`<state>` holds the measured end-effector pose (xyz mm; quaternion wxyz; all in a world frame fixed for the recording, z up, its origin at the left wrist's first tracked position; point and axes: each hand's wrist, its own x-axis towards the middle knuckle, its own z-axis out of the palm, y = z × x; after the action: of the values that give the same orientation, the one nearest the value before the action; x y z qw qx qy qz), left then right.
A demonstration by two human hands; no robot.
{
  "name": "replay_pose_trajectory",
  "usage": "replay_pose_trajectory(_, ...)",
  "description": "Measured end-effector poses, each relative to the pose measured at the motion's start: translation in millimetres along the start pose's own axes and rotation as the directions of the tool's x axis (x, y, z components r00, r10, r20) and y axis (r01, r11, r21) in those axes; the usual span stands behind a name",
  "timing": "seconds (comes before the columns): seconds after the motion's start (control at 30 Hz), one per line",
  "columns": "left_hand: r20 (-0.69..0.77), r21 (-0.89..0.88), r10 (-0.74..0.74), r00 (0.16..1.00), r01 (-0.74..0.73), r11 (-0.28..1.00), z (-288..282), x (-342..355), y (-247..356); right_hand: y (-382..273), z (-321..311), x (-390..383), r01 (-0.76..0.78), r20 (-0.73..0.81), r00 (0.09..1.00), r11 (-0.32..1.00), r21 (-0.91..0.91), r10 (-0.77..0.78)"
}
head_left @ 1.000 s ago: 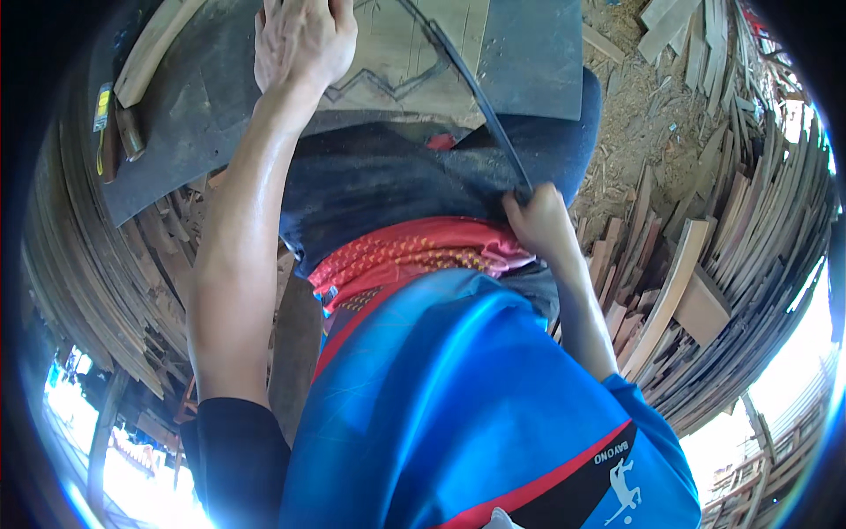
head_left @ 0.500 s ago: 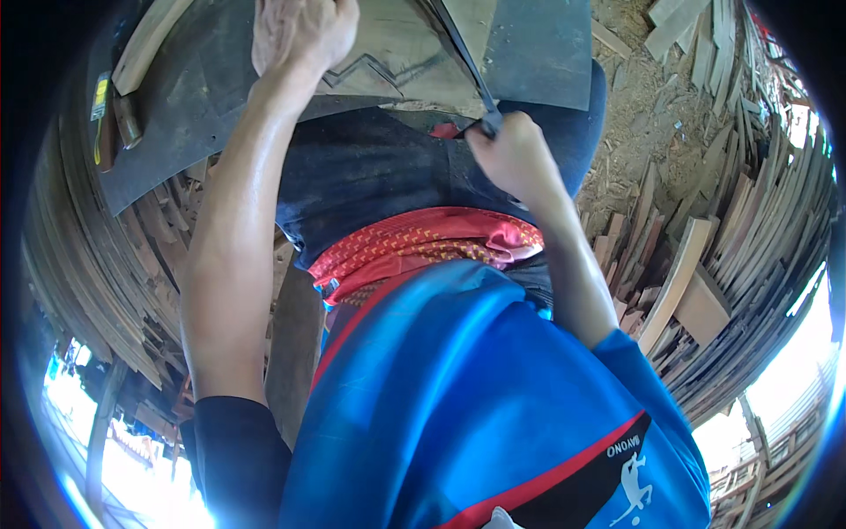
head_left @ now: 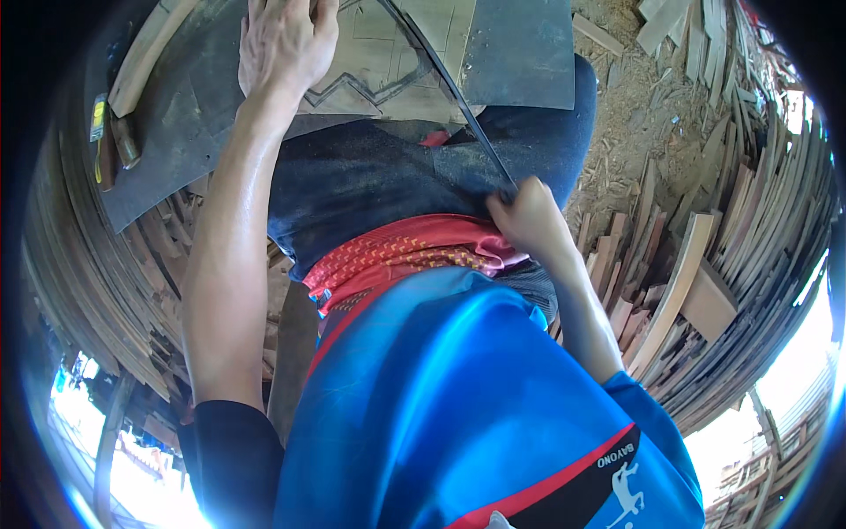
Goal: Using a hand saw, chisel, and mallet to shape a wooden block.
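Observation:
My right hand (head_left: 533, 220) is closed round the near end of a long, narrow dark blade (head_left: 449, 84), low by my right hip. The blade slants up and left, over my lap and across a flat wooden board (head_left: 441, 26). Dark zigzag lines and faint straight marks show on that board. My left hand (head_left: 291, 48) rests on the board's left part, fingers stretched forward and apart; the upper frame edge cuts off their tips. Nothing shows in its grasp.
Dark sheets (head_left: 520, 62) lie under the board. At the left are a curved wood piece (head_left: 150, 53), a yellow-labelled tool (head_left: 100, 123) and a short cylindrical piece (head_left: 126, 143). Stacked wood strips (head_left: 758, 256) curve round both sides; shavings (head_left: 630, 115) cover the ground at the right.
My right hand has drawn back toward my hip, pulling the blade down and right. My left hand stays on the board, and more of its fingers now show.

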<state>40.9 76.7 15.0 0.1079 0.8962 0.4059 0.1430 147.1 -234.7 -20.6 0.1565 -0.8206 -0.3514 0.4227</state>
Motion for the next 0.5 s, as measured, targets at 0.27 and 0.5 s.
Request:
replay_pose_trajectory(0.27, -0.025, -0.011, 0.025, 0.999, -0.025, 1.000, 7.4, -12.4, -9.3, 2.1, 11.6, -11.2, 0.072, -0.054, 0.996, 0.996, 0.043, -0.069)
replay_pose_trajectory(0.5, -0.044, -0.035, 0.057, 0.997, -0.059, 0.998, 10.1, -9.6, -10.0, -34.3, 9.2, 31.0, 0.052, 0.004, 0.999, 0.997, 0.056, -0.052)
